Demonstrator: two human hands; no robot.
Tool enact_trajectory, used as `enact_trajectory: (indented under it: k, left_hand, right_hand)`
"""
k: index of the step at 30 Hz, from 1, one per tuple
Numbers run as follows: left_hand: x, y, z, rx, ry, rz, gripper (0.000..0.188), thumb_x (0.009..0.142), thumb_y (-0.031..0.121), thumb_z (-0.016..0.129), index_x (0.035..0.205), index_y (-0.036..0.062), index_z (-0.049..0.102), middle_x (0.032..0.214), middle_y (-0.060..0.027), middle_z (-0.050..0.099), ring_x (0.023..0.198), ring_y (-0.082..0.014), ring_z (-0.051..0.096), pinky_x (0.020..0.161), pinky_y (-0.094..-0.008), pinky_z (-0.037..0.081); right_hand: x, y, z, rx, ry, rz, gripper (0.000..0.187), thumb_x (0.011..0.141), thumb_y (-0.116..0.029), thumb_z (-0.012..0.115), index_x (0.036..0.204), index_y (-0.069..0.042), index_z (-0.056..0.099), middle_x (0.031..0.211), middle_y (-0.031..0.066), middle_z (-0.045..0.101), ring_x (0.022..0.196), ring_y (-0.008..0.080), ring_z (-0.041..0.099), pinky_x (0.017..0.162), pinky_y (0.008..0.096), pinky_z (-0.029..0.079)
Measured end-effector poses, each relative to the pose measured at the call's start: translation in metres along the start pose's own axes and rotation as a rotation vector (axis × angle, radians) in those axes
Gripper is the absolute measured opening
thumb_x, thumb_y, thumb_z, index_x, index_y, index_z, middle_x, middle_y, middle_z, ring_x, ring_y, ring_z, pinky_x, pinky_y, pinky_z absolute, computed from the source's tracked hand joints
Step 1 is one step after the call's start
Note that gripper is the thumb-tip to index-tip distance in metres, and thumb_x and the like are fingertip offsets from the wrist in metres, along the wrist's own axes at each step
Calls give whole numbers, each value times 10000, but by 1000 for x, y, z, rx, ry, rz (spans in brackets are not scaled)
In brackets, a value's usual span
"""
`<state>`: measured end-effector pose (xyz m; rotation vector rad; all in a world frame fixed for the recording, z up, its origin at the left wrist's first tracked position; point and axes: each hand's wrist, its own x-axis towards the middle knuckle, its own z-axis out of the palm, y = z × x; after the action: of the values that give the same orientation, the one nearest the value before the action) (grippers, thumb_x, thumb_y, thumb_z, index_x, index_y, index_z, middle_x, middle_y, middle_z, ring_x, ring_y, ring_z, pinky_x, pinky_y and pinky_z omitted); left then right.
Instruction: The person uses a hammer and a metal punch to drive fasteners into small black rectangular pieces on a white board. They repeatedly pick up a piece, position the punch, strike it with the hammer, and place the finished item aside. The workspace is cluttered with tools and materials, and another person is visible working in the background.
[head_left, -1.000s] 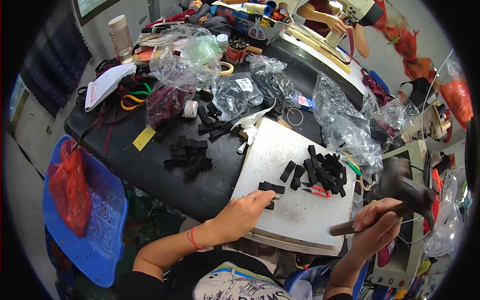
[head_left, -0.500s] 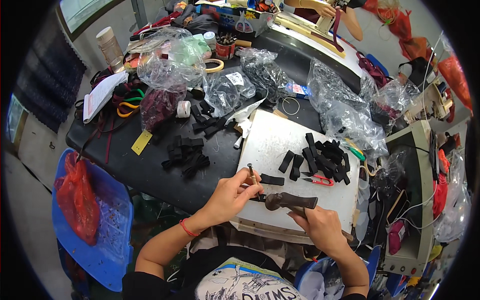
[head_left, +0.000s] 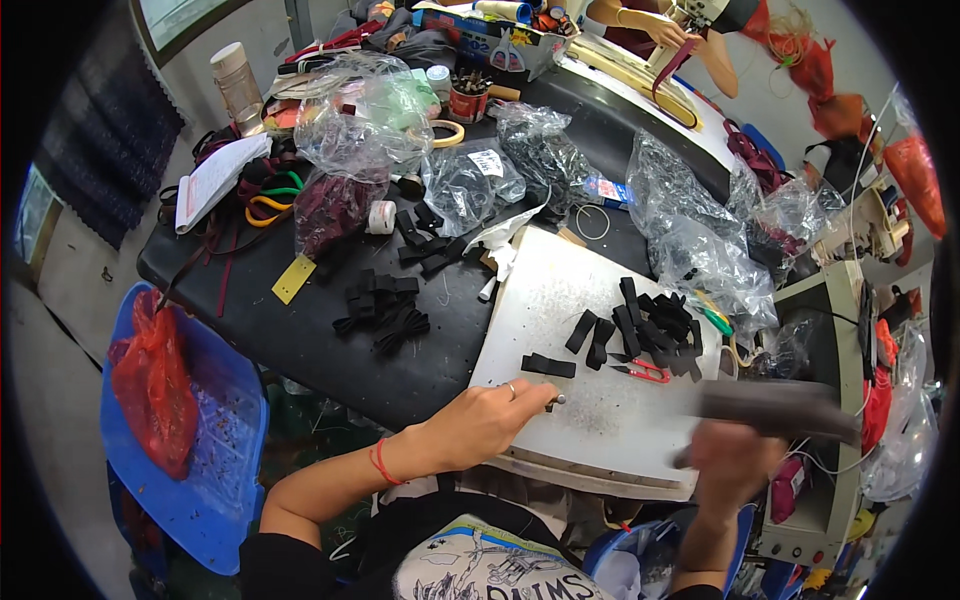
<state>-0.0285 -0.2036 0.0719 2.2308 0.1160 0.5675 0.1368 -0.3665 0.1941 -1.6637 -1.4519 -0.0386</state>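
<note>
Over the near left part of a white board (head_left: 610, 440), my left hand (head_left: 475, 425) is closed on a slim metal punch (head_left: 557, 400). Its top end pokes out past my fingertips; its lower tip is hidden. My right hand (head_left: 735, 465), smeared by motion, grips a hammer (head_left: 775, 408) raised at the board's right side, apart from the punch. Just beyond my left fingers lies a short black strap piece (head_left: 548, 366). More black folded strap pieces (head_left: 655, 325) are heaped at the board's far right, beside red-handled thread snips (head_left: 642, 371).
Black strap bundles (head_left: 380, 310) and a yellow card (head_left: 293, 280) lie on the dark table. Clear plastic bags (head_left: 690, 220) crowd behind the board. A blue bin (head_left: 225, 440) with a red bag stands left. Another person's hands (head_left: 665, 30) work at a machine beyond.
The hammer has gone up and to the right, away from the punch. My left hand has shifted right and turned, and the punch moved with it. The view has tilted slightly.
</note>
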Motion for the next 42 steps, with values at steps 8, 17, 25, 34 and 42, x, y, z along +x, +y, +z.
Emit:
enact_trajectory:
  k: [8,17,25,34,42]
  left_hand:
    - [9,-2,-3,-556,231,-521,168,950,49,567,1090,-30,517,941,-102,647,900,-155,670,778,-290,579]
    - [47,-20,8,-745,267,-497,213,972,64,527,1169,-7,485,1029,-127,635,989,-177,646,868,-296,558]
    - [43,-28,8,-707,239,-544,173,970,66,534,1124,-10,511,1006,-114,652,962,-159,654,835,-292,566]
    - [41,-9,18,-28,199,-165,164,891,-10,585,1051,-5,550,920,-179,635,764,-367,654,617,-389,528]
    - [33,-11,28,-3,243,-125,228,881,10,581,1101,1,521,947,-191,612,748,-410,611,600,-435,506]
  right_hand:
    - [-10,37,9,-448,-281,67,259,822,-250,746,879,-50,592,636,110,593,517,292,580,463,379,436]
    - [-24,65,28,-480,-399,110,362,844,-345,709,758,-77,482,585,82,560,468,277,548,412,387,401]
    - [-27,74,31,-450,-446,145,327,847,-316,709,778,-70,505,598,94,570,477,285,555,421,395,409]
    - [15,40,-6,113,196,282,240,820,-176,751,759,3,603,613,68,593,468,140,539,459,309,448]
    - [26,52,10,-530,-283,101,322,828,-293,735,790,-64,511,591,114,561,492,297,566,442,392,430]
